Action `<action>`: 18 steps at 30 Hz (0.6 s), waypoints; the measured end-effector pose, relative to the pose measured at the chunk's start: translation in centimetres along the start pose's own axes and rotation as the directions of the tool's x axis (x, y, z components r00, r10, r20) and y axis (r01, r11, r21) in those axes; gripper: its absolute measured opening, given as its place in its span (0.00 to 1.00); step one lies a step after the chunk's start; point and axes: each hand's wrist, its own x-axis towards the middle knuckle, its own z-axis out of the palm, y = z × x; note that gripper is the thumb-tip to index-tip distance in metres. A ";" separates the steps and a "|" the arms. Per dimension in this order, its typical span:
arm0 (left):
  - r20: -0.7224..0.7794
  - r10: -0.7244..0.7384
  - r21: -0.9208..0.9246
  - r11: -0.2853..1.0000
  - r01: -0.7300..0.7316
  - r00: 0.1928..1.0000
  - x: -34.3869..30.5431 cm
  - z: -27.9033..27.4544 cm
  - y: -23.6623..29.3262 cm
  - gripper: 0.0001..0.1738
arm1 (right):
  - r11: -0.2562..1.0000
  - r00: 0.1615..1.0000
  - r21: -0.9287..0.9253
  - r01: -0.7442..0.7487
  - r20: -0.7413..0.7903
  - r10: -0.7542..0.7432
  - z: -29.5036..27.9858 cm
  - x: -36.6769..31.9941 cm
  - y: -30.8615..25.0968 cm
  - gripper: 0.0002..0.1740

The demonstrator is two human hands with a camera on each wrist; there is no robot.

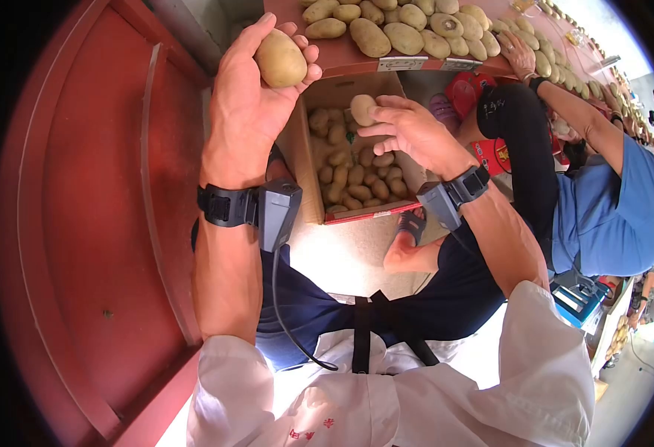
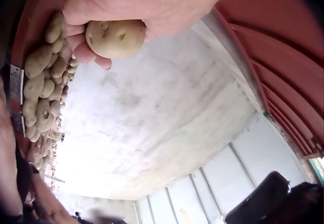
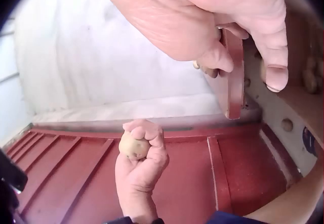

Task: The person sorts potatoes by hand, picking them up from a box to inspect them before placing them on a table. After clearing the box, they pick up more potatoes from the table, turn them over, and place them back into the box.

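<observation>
In the head view my left hand (image 1: pixel 241 108), palm turned up, grips a large, rounded tan potato (image 1: pixel 281 59) with the fingers curled along its far side. Dark spots mark this potato's skin in the left wrist view. My right hand (image 1: pixel 416 130) is over the cardboard box (image 1: pixel 310 182), its fingers loosely extended. A smaller pale potato (image 1: pixel 361 110) shows right at the right fingertips, partly overlapped by them, while the thumb stands apart from it. Many potatoes (image 1: pixel 357 175) lie inside the box below.
Rows of potatoes (image 1: pixel 405 39) cover the red table (image 1: pixel 342 68) ahead. A tall red panel (image 1: pixel 81 208) borders my left side. On the right sits another person in a blue shirt (image 1: pixel 602 201), one hand (image 1: pixel 517 54) on the table's potatoes. A sandaled foot (image 1: pixel 412 223) is beside the box.
</observation>
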 end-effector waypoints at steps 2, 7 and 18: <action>-0.016 -0.011 -0.004 1.000 0.011 1.000 0.1 -0.1 -0.2 0.16 | 1.000 0.997 -0.015 0.024 -0.069 -0.025 0.6 -0.2 0.1 0.33; -0.035 -0.055 0.061 0.997 0.057 0.998 0.4 -0.6 -0.6 0.18 | 0.982 0.991 -0.138 0.130 -0.003 -0.132 0.3 -0.1 -1.1 0.30; 0.270 -0.188 0.305 0.947 0.102 0.944 0.3 -0.3 -4.2 0.32 | 0.962 0.915 -0.005 0.272 0.309 -0.257 3.0 -2.7 -4.0 0.23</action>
